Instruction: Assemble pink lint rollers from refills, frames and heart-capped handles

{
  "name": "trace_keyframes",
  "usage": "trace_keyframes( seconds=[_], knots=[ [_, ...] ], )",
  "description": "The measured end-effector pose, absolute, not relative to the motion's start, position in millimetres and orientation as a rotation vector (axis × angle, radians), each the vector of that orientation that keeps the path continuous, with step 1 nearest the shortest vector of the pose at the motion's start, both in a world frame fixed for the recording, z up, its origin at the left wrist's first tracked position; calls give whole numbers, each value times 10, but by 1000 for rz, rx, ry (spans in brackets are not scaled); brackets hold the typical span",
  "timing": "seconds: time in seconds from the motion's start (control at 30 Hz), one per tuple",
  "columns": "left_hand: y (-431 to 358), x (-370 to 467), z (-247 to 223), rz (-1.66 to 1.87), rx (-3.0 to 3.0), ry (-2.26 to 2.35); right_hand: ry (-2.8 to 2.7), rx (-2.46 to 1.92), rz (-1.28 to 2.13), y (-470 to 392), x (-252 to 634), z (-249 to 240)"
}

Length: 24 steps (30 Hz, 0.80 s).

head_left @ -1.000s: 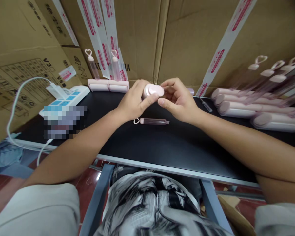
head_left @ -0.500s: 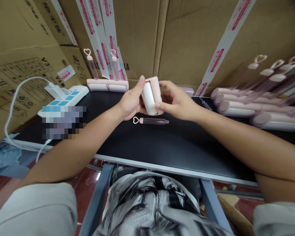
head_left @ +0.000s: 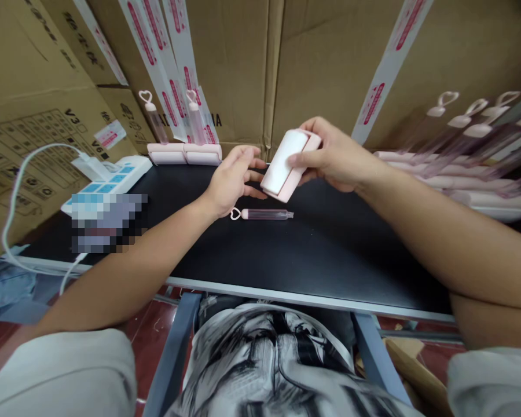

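Note:
My right hand point(head_left: 330, 153) grips a pink-and-white lint roller head point(head_left: 284, 162) by its right side, with the thumb across the white face. The roller head is tilted above the table, its lower end towards the left. My left hand point(head_left: 237, 179) is open beside that lower end, fingers apart. Whether its fingertips touch the roller head I cannot tell. Just below my hands, a clear pinkish handle point(head_left: 267, 215) with a heart-shaped loop lies flat on the black table point(head_left: 312, 260), its narrow tip pointing right.
At the back left, two lint rollers point(head_left: 184, 153) stand with handles upright. Several more lint rollers point(head_left: 481, 179) are grouped at the right. A white power strip point(head_left: 128, 168) with a cable lies on the left. Cardboard boxes point(head_left: 330, 63) wall off the back.
My left hand has let go of the roller head and opened. My right hand has tilted the roller head further and turned its white face upward.

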<state>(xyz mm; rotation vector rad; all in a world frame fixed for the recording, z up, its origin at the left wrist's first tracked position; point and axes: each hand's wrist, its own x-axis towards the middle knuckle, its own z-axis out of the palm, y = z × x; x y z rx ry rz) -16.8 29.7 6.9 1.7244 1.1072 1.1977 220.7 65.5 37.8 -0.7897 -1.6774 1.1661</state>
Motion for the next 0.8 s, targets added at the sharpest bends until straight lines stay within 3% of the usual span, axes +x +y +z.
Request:
trace_keyframes(
  seconds=[0.1,0.2,0.3,0.37,0.57,0.8],
  knots=[
    [283,-164,8,1088,2083,1327,-1480,-769,1211,721,2341,550],
    [179,-109,-53,577,2659,1329,-1360,-775,1248,786,2429,627],
    [82,-49,-84,188,2845,1280,-1325,-812,1312,831,2445,607],
    [64,-48,-79,290,2774,1274,-1358,-804,1338,835,2426,574],
    [100,-183,24,1213,2445,1196,-1521,-747,1322,681,2297,500],
    [44,-206,120,1459,2371,1312,-1582,-736,1379,474,2170,460]
  ],
)
